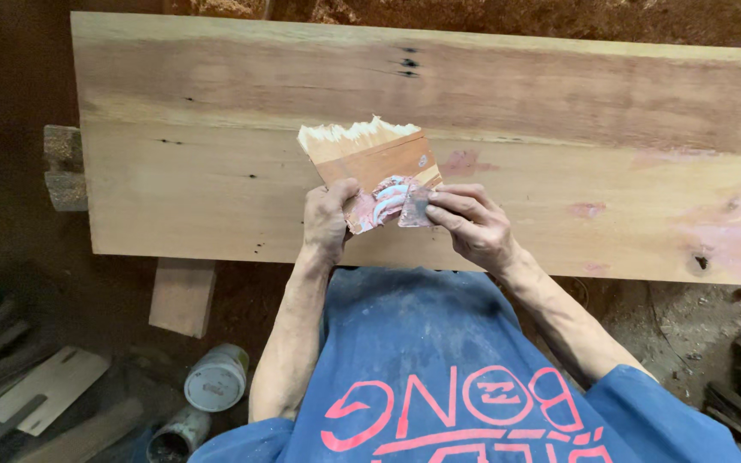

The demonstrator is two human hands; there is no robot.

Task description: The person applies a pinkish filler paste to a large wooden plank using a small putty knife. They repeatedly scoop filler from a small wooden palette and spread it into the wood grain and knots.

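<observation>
A blue shirt (465, 360) with pink print fills the bottom of the view, and both forearms reach out from it over a long, wide plank (490, 137) that runs left to right across a dirt floor. The left hand (326, 221) is closed around the lower left corner of a small scrap of board (375, 167), thumb on top, holding it just above the plank. The scrap carries a smear of pinkish-white filler (385, 199) on its near end; its far end is splintered and ragged. Its long axis tilts away from the person and slightly left, the torn edge pointing toward the plank's far side. The right hand (472, 225) pinches a small flat scraper (414, 207) between thumb and fingers, its blade touching the filler. The scrap looks light, thin and stiff, probably best taken by its clean edges, away from the sticky paste and the splinters. Two cans (214, 378) stand on the ground lower left.
</observation>
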